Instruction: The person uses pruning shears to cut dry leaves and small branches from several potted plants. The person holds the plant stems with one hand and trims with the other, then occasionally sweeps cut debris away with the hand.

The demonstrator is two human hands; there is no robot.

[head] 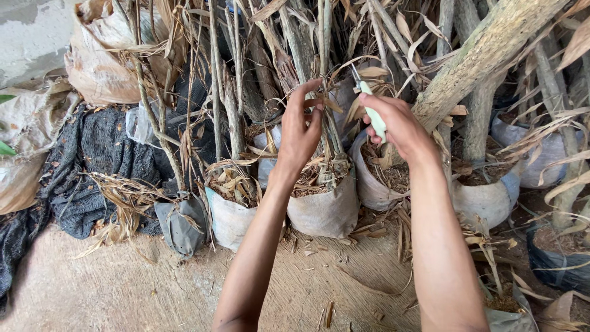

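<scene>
Gripping the thin stems in the middle grow bag, my left hand is wrapping round to steady them, while my right hand is clenching pale-handled pruning shears, blades pointing up beside those stems.

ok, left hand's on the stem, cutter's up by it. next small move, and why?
Probably close the pruning shears on the dry leaf beside the thin stem. The left hand already grips that stem above its soil bag, and the right hand holds the pale-handled shears with the tip right at the stem. Exact blade position is unclear.
</scene>
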